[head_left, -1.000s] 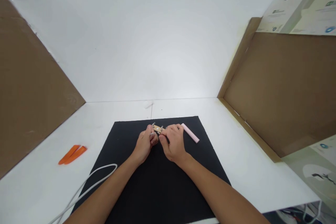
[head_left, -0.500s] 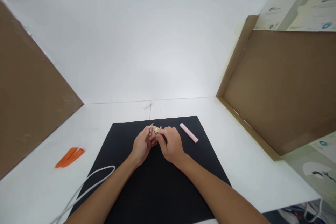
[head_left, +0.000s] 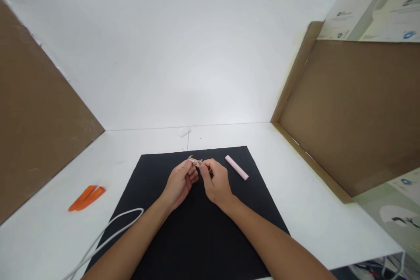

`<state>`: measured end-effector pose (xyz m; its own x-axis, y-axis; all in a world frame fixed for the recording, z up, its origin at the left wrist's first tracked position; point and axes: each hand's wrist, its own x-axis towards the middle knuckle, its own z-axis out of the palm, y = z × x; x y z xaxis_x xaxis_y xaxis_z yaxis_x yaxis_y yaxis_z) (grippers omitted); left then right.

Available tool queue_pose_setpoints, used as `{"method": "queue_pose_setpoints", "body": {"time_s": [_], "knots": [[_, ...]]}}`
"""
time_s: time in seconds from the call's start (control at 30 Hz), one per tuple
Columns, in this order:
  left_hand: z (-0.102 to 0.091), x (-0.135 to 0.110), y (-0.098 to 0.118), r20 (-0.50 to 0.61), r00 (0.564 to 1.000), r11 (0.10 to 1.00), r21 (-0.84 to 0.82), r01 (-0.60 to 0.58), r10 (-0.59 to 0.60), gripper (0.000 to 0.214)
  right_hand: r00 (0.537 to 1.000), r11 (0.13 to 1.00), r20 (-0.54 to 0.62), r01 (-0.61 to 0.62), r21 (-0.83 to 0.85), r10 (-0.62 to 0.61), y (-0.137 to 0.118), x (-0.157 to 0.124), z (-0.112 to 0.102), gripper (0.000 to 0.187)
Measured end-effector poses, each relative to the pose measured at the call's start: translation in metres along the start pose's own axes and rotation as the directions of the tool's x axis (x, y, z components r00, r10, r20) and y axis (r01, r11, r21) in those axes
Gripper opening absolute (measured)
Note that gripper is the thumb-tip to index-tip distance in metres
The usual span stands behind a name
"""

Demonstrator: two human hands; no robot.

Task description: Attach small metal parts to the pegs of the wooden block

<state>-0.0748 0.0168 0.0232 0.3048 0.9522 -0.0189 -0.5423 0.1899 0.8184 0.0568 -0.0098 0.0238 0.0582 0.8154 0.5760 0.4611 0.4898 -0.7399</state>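
From our head view, our left hand (head_left: 179, 184) and right hand (head_left: 215, 181) are both closed at the fingertips on a small tan plate (head_left: 195, 161) with tiny metal studs, which sits above the black mat (head_left: 200, 245) near its far edge. A pink bar (head_left: 236, 167) lies tilted on the mat just beside the right hand. Open mat stretches left of our hands and toward us. Past the mat's left edge, orange strips (head_left: 87, 198) lie on the white worktop (head_left: 315, 223), and a white cable (head_left: 121, 221) loops toward our left forearm. Cardboard panels (head_left: 341, 113) stand beyond the worktop's right edge.
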Motion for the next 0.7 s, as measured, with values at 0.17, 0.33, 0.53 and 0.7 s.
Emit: {"method": "queue_pose_setpoints", "body": {"time_s": [0.17,0.33,0.53,0.7], "knots": [[0.001,0.001,0.002,0.014,1.0,1.0,0.02,-0.005,0.005,0.024,0.999,1.0,-0.015,-0.03,-0.006,0.03,0.001,0.002,-0.001,0.023],[0.002,-0.002,0.0,0.061,0.998,0.996,0.094,0.0,-0.006,0.026,1.0,0.999,0.002,-0.03,0.031,0.03,0.001,0.002,-0.001,0.022],[-0.001,-0.003,0.001,0.031,0.997,0.966,0.248,-0.076,0.071,0.026,0.998,0.997,-0.021,-0.051,0.061,0.052,0.002,0.006,-0.004,0.023],[-0.004,-0.001,0.001,0.0,0.986,0.902,0.402,-0.154,0.168,0.022,0.998,0.995,-0.037,-0.047,0.088,0.051,0.0,0.014,-0.01,0.022]]}}
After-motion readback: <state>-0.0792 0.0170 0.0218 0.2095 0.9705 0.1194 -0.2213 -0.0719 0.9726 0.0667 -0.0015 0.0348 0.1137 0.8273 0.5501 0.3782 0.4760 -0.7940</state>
